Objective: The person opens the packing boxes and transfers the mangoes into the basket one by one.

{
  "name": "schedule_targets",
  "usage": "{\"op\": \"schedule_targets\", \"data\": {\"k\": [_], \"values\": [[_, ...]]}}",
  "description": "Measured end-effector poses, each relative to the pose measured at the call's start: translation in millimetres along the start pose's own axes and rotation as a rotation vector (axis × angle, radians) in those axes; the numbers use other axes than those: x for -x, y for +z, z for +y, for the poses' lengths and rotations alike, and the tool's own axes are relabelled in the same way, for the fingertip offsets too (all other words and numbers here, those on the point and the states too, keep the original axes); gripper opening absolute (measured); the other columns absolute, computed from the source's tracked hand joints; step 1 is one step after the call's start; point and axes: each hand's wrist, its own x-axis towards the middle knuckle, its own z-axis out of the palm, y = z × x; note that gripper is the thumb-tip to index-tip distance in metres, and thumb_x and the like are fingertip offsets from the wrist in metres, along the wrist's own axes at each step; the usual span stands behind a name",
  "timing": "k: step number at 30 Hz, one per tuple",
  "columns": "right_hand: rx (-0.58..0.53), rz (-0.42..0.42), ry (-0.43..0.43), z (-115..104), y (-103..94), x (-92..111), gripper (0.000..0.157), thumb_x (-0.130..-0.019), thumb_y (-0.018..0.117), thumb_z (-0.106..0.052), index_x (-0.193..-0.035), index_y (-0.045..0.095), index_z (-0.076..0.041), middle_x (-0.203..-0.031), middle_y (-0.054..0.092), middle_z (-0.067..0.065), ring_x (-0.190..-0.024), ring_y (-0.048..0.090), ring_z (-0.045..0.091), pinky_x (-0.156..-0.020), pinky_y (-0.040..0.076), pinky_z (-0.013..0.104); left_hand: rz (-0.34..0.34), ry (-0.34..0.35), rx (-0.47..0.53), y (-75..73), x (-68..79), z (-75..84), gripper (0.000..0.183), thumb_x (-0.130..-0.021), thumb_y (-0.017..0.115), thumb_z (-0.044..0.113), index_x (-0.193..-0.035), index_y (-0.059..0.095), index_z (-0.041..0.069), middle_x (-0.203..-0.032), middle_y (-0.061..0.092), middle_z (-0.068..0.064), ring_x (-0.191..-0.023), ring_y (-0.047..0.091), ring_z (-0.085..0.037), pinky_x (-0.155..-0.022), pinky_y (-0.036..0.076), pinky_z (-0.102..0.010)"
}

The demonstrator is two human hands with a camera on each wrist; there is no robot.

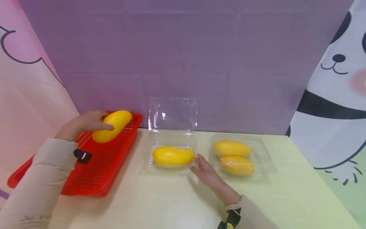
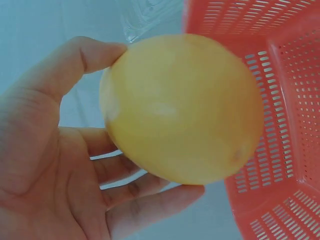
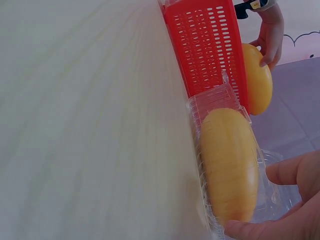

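Left hand over far part of basket, fruit in its grip. Basket on counter, left of right hand and extending nearer than left hand. Open container between the hands: tray just left of right hand, one mango inside, right end near right fingertips; lid raised behind tray, farther from hands. Second container right of right hand, two mangoes inside, one behind the other. Backdrop beyond both hands, behind everything.
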Motion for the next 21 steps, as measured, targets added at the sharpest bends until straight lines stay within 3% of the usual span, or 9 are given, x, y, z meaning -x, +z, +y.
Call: {"op": "schedule_targets", "data": {"k": [7, 12, 21], "values": [[0.012, 0.0, -0.002, -0.7, 0.1, 0.5, 0.071, -0.095, 0.055, -0.022, -0.146, 0.016, 0.007, -0.147, 0.027, 0.028, -0.135, 0.029, 0.042, -0.109, 0.025, 0.053, -0.076, -0.066, -0.001, 4.6, 9.3, -7.8, 0.075, -0.082, 0.067, 0.044, -0.126, 0.043, -0.013, -0.112, 0.054, -0.027, -0.094, 0.05, -0.036, -0.084, 0.049, -0.055], [0.015, 0.011, -0.012, -2.2, -1.5, -0.5, 0.069, -0.095, 0.055, -0.02, -0.146, 0.017, 0.008, -0.146, 0.028, 0.029, -0.134, 0.03, 0.043, -0.109, 0.025, 0.053, -0.11, -0.082, 0.046, 12.0, 2.8, -15.1, 0.076, -0.081, 0.068, 0.046, -0.126, 0.042, -0.011, -0.112, 0.053, -0.024, -0.094, 0.051, -0.034, -0.079, 0.053, -0.049], [0.028, 0.017, -0.005, -0.5, -2.7, -0.6, 0.07, -0.095, 0.056, -0.021, -0.146, 0.018, 0.007, -0.146, 0.029, 0.028, -0.134, 0.031, 0.042, -0.109, 0.027, 0.052, -0.158, -0.108, 0.069, 27.2, -10.7, -14.3, 0.076, -0.081, 0.068, 0.039, -0.129, 0.04, -0.012, -0.121, 0.049, -0.029, -0.102, 0.047, -0.04, -0.085, 0.048, -0.054]]}}
